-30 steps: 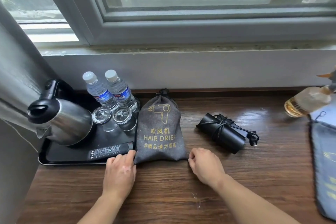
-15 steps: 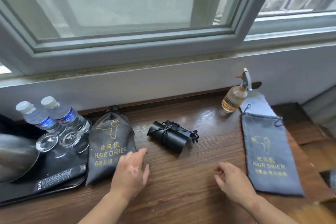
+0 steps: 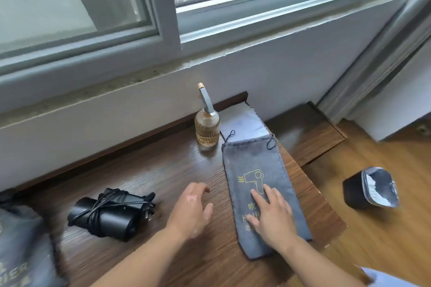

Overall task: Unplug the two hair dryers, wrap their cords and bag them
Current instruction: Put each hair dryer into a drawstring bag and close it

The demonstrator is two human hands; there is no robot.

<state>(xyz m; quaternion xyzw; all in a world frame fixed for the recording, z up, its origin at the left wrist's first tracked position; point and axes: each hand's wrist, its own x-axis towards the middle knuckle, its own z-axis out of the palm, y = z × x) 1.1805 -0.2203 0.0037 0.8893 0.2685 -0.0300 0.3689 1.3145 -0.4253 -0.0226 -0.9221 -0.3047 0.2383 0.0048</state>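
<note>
hair dryer: black, cord-wrapped, lying | grey bag: flat, to its right | second bag: left edge

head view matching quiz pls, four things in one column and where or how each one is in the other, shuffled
Things:
1 hair dryer
2 flat grey bag
3 spray bottle
4 black bin

States:
a on the floor
b under the right hand
c cord wrapped round it
d upright by the wall

Pairs: 1-c; 2-b; 3-d; 4-a
</note>
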